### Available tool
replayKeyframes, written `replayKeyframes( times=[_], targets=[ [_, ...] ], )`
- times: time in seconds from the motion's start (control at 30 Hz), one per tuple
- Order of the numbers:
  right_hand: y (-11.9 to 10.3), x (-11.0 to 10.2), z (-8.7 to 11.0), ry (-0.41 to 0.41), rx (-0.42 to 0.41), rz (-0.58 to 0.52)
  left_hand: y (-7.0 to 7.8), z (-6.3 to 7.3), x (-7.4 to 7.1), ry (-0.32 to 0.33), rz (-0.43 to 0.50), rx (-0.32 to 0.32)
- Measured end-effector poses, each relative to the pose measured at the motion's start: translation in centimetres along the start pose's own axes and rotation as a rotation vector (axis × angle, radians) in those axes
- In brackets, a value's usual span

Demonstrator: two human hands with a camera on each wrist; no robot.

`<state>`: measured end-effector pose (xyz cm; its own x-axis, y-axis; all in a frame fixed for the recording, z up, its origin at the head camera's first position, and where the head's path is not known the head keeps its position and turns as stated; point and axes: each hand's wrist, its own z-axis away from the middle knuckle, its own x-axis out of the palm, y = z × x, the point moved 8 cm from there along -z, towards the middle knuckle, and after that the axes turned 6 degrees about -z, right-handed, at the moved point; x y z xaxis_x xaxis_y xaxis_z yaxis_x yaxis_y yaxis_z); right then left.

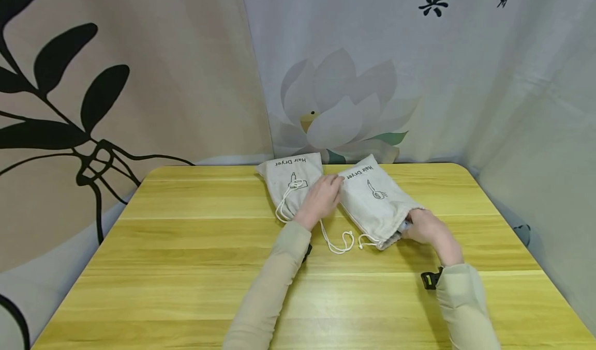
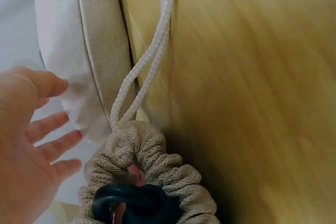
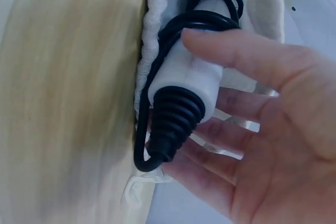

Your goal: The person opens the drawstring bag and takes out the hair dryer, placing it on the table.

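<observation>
Two pale drawstring bags printed "Hair Dryer" lie at the far side of the table. My right hand (image 1: 426, 227) reaches into the mouth of the right bag (image 1: 374, 200). In the right wrist view, its thumb and fingers hold the white handle of a hair dryer (image 3: 191, 80), which has a black cord (image 3: 202, 22) wrapped round it. The rest of the dryer is hidden in the bag. Between the bags, my left hand (image 1: 321, 197) touches the right bag's upper left edge with fingers loosely spread. The left bag (image 1: 279, 177) lies beside that hand, partly covered by it.
White drawstrings (image 1: 337, 244) trail on the wooden table (image 1: 195, 277) in front of the bags. A gathered cloth mouth (image 2: 152, 145) with a black looped piece (image 2: 128, 198) inside shows near my left wrist. Printed curtains (image 1: 186, 71) hang behind the table.
</observation>
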<state>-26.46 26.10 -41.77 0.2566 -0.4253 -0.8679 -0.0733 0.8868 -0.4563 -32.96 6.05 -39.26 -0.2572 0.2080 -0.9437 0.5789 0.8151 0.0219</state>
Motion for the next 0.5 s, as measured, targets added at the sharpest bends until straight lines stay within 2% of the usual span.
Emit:
replayKeyframes(
  times=[0.1, 0.27, 0.37, 0.5],
  targets=[
    [0.0, 0.1, 0.0, 0.024, -0.003, -0.012, -0.3, -0.5, 0.6, -0.057, -0.036, -0.014],
    [0.1, 0.1, 0.0, 0.062, -0.016, -0.006, -0.9, -1.2, 1.7, -0.148, -0.107, -0.08],
    [0.1, 0.0, 0.0, 0.071, -0.022, 0.002, -1.2, -1.4, 2.0, -0.164, -0.149, -0.105],
    [0.2, -0.1, 0.0, 0.073, -0.029, 0.003, -1.2, -1.6, 2.1, -0.152, -0.188, -0.108]
  ],
)
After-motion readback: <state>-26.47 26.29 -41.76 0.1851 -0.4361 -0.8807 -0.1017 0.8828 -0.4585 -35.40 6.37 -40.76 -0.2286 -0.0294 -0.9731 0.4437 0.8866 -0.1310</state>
